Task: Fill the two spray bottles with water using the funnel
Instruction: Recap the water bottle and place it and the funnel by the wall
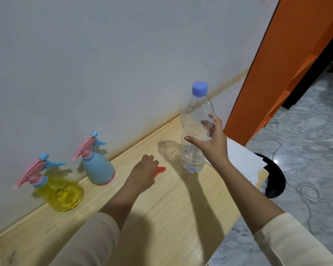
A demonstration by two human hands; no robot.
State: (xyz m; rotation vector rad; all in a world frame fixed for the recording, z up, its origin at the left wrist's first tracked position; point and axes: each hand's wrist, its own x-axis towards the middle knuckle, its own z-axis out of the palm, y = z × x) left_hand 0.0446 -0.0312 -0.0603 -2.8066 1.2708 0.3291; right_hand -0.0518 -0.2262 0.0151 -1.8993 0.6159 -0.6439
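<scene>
Two spray bottles stand near the wall on the wooden table [171, 217], both with pink and blue spray heads on: a yellow see-through spray bottle [60, 192] at the left and a blue spray bottle [98, 167] beside it. My left hand [144, 171] lies over a red funnel [159, 171], fingers curled on it; only a small red part shows. My right hand [211, 139] is wrapped around a clear water bottle [196, 127] with a blue cap, upright on the table, with water in its lower part.
A white sheet [242, 160] lies at the table's right end. Beyond that end, a black bin [275, 177] stands on the marble floor with a loose cable [306, 191]. An orange panel [273, 73] rises at the right. The wall runs along the table's far side.
</scene>
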